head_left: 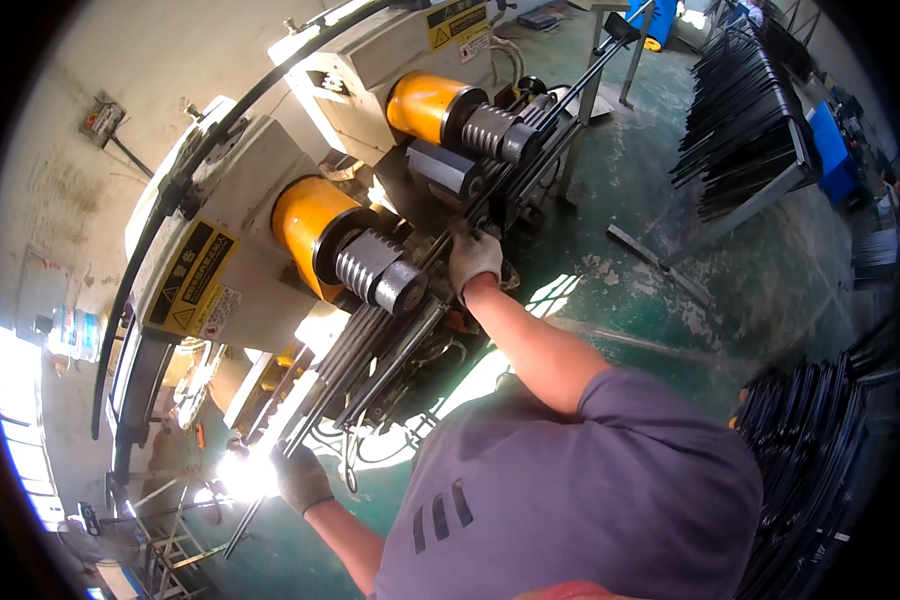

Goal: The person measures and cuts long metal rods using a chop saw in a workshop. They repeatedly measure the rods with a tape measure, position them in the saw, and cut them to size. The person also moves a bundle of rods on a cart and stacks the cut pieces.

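Both my hands wear pale work gloves. My left hand is closed around the lower left end of long dark metal rods, beside a patch of strong glare. Farther up the same bundle, my right hand is closed over the rods, its fingertips partly hidden against them. The rods run slantwise along the front of a press-like machine. Just beyond them, a ridged steel roller sticks out from a yellow cylinder.
A second machine unit with its own yellow cylinder stands farther along. Racks of dark rods are at the upper right and lower right. A metal bar lies on the green floor.
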A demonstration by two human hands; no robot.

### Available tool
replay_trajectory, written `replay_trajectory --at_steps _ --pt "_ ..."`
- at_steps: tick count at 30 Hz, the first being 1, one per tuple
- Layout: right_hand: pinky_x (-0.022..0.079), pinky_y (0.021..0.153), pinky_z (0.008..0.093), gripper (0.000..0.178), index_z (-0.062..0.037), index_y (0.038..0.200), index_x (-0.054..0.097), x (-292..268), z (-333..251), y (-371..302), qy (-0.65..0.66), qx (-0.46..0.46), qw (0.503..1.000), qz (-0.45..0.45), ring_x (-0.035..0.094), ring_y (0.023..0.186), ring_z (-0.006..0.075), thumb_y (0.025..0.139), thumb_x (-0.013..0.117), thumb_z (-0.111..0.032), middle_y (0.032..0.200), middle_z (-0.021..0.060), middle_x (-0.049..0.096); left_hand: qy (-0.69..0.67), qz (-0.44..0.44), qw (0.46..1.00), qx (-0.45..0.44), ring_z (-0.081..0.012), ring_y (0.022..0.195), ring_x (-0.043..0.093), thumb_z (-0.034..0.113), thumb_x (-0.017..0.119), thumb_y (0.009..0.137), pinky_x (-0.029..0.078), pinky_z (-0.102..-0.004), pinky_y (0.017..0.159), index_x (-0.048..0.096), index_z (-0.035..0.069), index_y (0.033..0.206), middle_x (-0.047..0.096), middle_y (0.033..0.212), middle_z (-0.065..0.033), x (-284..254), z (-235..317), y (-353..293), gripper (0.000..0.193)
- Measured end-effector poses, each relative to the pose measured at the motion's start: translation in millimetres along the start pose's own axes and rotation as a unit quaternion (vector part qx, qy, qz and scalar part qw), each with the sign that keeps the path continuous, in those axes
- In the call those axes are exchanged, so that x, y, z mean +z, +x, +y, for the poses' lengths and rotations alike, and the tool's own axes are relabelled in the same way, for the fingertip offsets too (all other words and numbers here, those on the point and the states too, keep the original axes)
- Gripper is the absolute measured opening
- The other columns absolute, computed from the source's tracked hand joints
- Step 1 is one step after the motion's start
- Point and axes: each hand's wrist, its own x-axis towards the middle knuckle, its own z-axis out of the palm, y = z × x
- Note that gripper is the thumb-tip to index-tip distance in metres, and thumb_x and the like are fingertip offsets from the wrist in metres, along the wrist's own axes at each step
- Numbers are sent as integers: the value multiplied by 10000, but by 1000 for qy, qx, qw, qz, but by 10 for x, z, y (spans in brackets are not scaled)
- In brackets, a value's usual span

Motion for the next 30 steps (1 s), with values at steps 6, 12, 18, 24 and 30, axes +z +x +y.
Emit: replay_trajectory --at_steps 6,12,18,24,30 --pt "564 1010 526 634 18 1168 829 -71 -84 -551 -96 -123 983 -97 706 1201 540 1114 631 -582 1137 342 777 -64 55 996 -7 -424 1228 748 314 637 1095 588 -535 1035 723 71 1332 776 1316 -194 155 43 -88 350" --pt "558 947 528 607 40 1105 837 51 146 -297 -43 -65 989 -124 736 1112 533 1080 706 -552 1055 330 791 20 37 993 111 -434 1227 665 174 610 1098 564 -536 1046 720 48 1154 712 1258 -205 155 -64 -63 176" --pt "566 935 491 480 41 1111 836 64 221 -235 -8 -134 984 -120 774 1038 481 1077 702 -419 1075 324 805 221 57 938 261 -404 1226 701 205 592 1135 556 -491 1110 670 42 1361 744 1312 -173 254 -286 -66 290" --pt "560 927 424 529 106 1169 822 39 -2 -373 77 -51 989 -113 742 959 285 1086 747 -411 1133 239 848 -413 -45 910 4 -353 1170 719 344 603 1183 576 -481 1050 691 49 1379 773 1275 -128 136 -359 -390 364" --pt "563 992 432 572 124 1252 808 81 94 -141 -52 -135 981 -132 771 1074 349 1082 750 -420 1210 233 842 -888 -107 373 -247 -304 1025 706 422 611 1196 590 -462 915 746 58 1212 777 1144 -95 996 -1120 -880 388"
